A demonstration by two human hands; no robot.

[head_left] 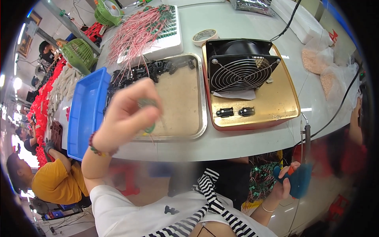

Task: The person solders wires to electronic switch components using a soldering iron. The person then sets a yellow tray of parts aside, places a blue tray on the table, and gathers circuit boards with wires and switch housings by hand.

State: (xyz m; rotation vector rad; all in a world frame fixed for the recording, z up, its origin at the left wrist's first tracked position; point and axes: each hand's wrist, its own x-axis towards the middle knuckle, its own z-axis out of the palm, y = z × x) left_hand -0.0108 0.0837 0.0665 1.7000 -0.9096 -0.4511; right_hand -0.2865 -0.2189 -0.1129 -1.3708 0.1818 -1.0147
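Note:
My left hand [132, 112] is raised over the metal tray, smeared by motion, with thumb and fingers closed. Between them shows a small green piece [148, 103] that looks like a circuit board, with a thin wire below it. At the lower right, past the table's front edge, my right hand [285, 181] is wrapped round a blue gun-shaped tool [301, 181] with an orange part by the fingers. Next to that hand lies a pile of green circuit boards with wires [262, 177]. Black plastic housings [136, 71] crowd the left and back of the metal tray [203, 118].
A black fan [242, 73] stands on a gold tray [256, 120] beside two black housings [236, 112]. A blue bin [89, 110] is at left. Behind are wired boards on white foam [173, 37] and a tape roll [204, 36]. Another person [55, 179] sits at left.

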